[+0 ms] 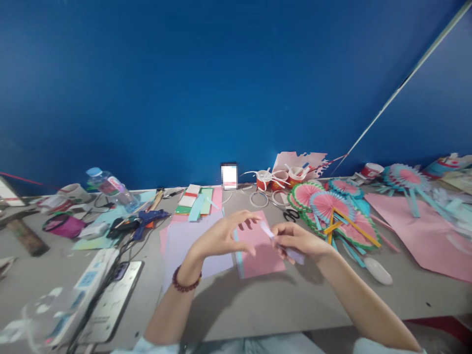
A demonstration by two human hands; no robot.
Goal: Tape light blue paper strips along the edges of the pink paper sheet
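Note:
My right hand pinches a narrow strip of pale lilac paper between thumb and fingers; its far end sticks out to the left and more of it shows below the fingers. Just left of the strip, my left hand is held with its fingers curved and apart from the thumb, nothing between them. Under both hands lies a pink paper sheet with a light blue edge. Lilac sheets are spread flat beneath my left wrist.
Pleated paper fans, scissors and a white computer mouse lie to the right. Red cups stand at the back. On the left are a glue gun, a bottle, a phone and a power strip.

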